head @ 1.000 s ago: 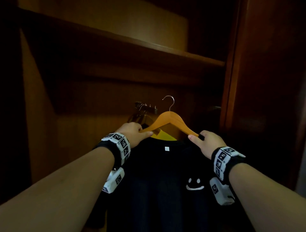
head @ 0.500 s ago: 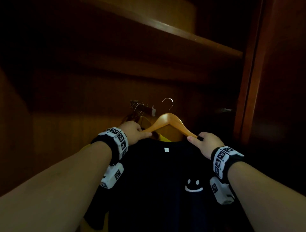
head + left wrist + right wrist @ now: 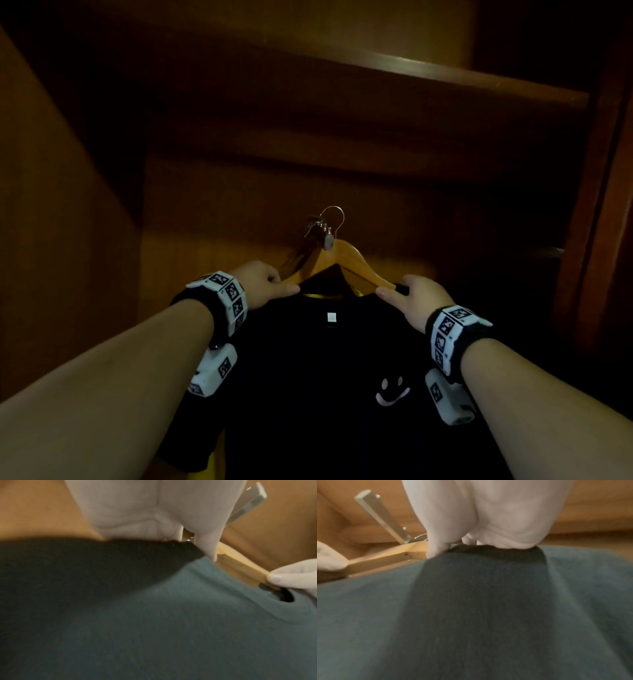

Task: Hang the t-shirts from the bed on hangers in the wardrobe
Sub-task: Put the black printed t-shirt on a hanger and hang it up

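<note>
Interior of a dark brown wooden wardrobe [image 3: 78,222], seen from the head view, with a wooden shelf [image 3: 445,73] crossing the upper part of the frame. At centre, a black short-sleeved t-shirt [image 3: 308,394] hangs on a light orange-brown wooden hanger [image 3: 356,262] with a curved silver wire hook [image 3: 337,219]. The garment faces the viewer: a small white neck label [image 3: 331,317] sits just below the collar, and a white smiling-face print [image 3: 393,390], slightly tilted, lies on the right of the chest. In the wrist views the same fabric reads as dark blue-green under brighter exposure. The left hand [image 3: 263,284] pinches the left shoulder of the hanger through the fabric, thumb extended along the collar edge; this grip is closed on the hanger. The right hand [image 3: 416,298] likewise holds the right arm of the hanger, its grip closed, with the thumb lying on the bare wood where it leaves the collar. The hook stands beside a short silver metal rail [image 3: 325,236] at the far side, on which other hanger hooks are bunched; whether the hook rests on the rail cannot be told. A strip of yellow garment [image 3: 322,295] shows just behind the collar. Both wrists carry black bands with white marker-printed blocks [image 3: 229,301].
</note>
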Available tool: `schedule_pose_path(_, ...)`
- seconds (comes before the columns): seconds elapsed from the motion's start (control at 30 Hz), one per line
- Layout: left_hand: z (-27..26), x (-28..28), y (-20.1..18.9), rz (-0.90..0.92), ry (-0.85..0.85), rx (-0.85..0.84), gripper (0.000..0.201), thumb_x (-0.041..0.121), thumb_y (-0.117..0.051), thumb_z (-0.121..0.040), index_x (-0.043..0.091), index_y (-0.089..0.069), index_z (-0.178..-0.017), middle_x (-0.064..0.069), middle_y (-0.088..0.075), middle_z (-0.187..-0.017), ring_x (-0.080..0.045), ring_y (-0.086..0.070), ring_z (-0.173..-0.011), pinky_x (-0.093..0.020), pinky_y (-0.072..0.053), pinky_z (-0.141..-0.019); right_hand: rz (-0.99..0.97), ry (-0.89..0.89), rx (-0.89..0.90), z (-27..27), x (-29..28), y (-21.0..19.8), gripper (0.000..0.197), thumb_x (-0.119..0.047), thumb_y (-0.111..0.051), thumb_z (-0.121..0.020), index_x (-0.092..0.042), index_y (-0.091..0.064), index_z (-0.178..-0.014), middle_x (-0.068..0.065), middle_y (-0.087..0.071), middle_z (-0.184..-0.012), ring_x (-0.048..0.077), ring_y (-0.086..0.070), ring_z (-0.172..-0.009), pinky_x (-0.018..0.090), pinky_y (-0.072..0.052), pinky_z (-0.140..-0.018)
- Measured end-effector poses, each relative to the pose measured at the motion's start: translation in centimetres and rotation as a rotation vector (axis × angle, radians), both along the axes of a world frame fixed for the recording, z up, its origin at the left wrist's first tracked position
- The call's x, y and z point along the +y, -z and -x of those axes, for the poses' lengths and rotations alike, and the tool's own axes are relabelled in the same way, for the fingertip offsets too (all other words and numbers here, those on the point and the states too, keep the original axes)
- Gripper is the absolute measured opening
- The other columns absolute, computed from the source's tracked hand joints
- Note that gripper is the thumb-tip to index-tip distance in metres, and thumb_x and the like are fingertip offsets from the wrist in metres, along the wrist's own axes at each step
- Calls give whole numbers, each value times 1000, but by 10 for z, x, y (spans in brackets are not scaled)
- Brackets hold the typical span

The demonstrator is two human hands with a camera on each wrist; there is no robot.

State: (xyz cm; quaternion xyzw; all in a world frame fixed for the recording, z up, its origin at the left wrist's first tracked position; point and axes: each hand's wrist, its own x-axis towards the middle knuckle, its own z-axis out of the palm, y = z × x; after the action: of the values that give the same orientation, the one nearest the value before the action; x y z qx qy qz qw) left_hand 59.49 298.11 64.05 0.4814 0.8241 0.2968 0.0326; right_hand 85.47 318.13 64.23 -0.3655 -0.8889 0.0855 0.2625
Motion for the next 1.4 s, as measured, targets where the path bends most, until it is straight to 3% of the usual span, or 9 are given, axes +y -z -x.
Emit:
schedule_pose_path(0.1, -8, -9, 3, 15, -71, 15, 49, 68, -63, -89, 19, -71, -92, -2, -71, -91, -18, -67, -81, -32, -50, -71, 2, -63, -29, 7, 3, 3, 55, -68, -53, -95, -17, -58, -115, -3, -62, -95, 16, -62, -83, 36, -56, -73)
schedule_pose_path(0.27, -23, -12, 12, 52, -180, 55, 41, 61, -59, -96, 21, -67, -89, 11, -66, -114, -21, -66, -101, -31, -43, -70, 36, -125, -55, 22, 10, 18, 52, -67, -52, -96, -16, -58, -106, -1, -63, -90, 16, -62, -78, 30, -46, -58)
schedule_pose_path(0.4, -23, -10, 17, 83, -241, 77, 45, 60, -58, -97, 16, -68, -97, 0, -67, -92, -17, -62, -79, -31, -44, -65, 73, -149, -39, 32, 14, 33, 51, -66, -51, -96, -16, -59, -105, 0, -65, -90, 18, -63, -79, 34, -53, -65)
schedule_pose_path(0.6, -14, -11, 30, 44, -274, 130, 39, 55, -57, -99, 21, -63, -115, 1, -65, -101, -16, -63, -84, -26, -47, -65, 143, -106, 8, 48, 11, 52, 52, -64, -51, -97, -17, -58, -116, -1, -63, -94, 19, -63, -83, 32, -47, -62)
schedule_pose_path(0.67, -5, -9, 37, 19, -304, 209, 42, 58, -59, -97, 24, -57, -122, 0, -57, -115, -18, -58, -99, -31, -51, -79, 112, -47, 11, 54, 9, 57, 53, -64, -51, -97, -18, -55, -122, 3, -63, -107, 23, -62, -98, 37, -53, -78)
schedule_pose_path(0.8, 9, -9, 53, -60, -375, 348, 61, 65, -55, -95, 24, -44, -139, -5, -43, -135, -29, -41, -128, -46, -44, -105, -103, 103, 81, 62, -1, 65, 45, -52, -53, -99, -21, -48, -131, 11, -52, -130, 34, -46, -121, 44, -40, -100)
schedule_pose_path(0.97, 21, 1, 73, -30, -258, 309, 73, 61, -30, -105, 20, -16, -164, -5, -18, -170, -26, -16, -156, -44, -17, -126, -82, -27, 144, 83, -4, 81, 59, -39, -43, -107, -19, -25, -160, 8, -32, -163, 28, -28, -150, 45, -22, -124)
schedule_pose_path(1.1, 31, 12, 90, -115, -250, 373, 68, 53, -22, -108, 14, -21, -163, -7, -27, -168, -23, -23, -155, -39, -15, -127, -37, -27, 108, 96, -1, 99, 69, -46, -36, -108, -20, -8, -165, 4, -8, -172, 24, -7, -158, 43, -5, -128)
schedule_pose_path(1.4, 32, 19, 105, -225, -287, 439, 65, 52, -25, -108, 12, -32, -160, -6, -39, -162, -22, -34, -150, -38, -22, -125, -107, 2, 191, 97, -3, 110, 71, -41, -42, -106, -19, -8, -165, 5, -12, -171, 25, -9, -158, 43, -9, -128)
